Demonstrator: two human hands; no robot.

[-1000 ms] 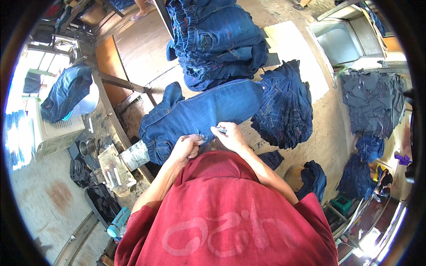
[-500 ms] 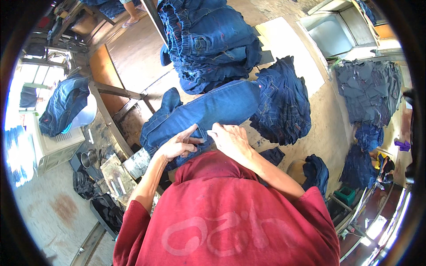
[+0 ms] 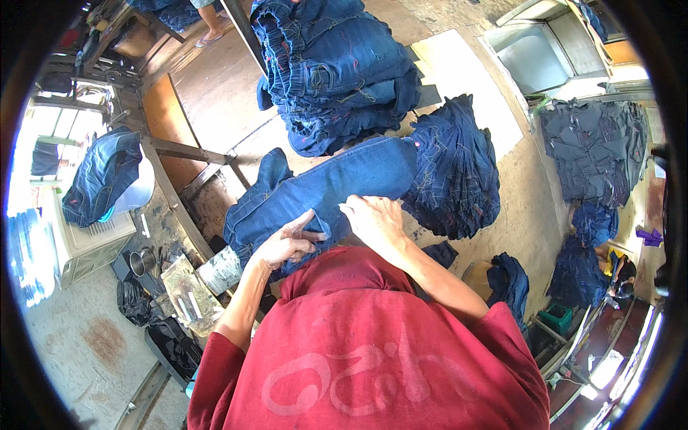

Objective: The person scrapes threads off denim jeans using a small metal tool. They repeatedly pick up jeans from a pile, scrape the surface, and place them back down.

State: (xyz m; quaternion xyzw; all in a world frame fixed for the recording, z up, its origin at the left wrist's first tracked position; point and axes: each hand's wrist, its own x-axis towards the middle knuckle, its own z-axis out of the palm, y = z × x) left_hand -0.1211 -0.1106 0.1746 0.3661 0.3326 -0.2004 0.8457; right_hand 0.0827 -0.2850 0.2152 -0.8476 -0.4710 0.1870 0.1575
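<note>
A length of blue denim, apparently a trouser leg [image 3: 344,175], lies slantwise across the work surface before me. My left hand [image 3: 287,245] rests on its near edge, forefinger stretched out and the other visible digits apart, with a dark fold of denim between them. Just to the right, my right hand [image 3: 376,223] is closed in a pinch over the near edge of the denim. What its fingertips hold, if anything, is too small to make out. A gathered stack of dark blue denim pieces [image 3: 455,172] touches the right end of the leg.
A tall pile of jeans [image 3: 337,72] stands beyond the denim. Grey garments [image 3: 595,150] lie stacked at far right. On the left are a machine part [image 3: 221,269], a metal cup [image 3: 142,259] and denim [image 3: 104,175] on a white seat. Another person's foot [image 3: 210,37] shows at upper left.
My right hand has shifted slightly up and away from the left, its fingers more tightly pinched. The left hand stays on the denim, its fingers slightly moved.
</note>
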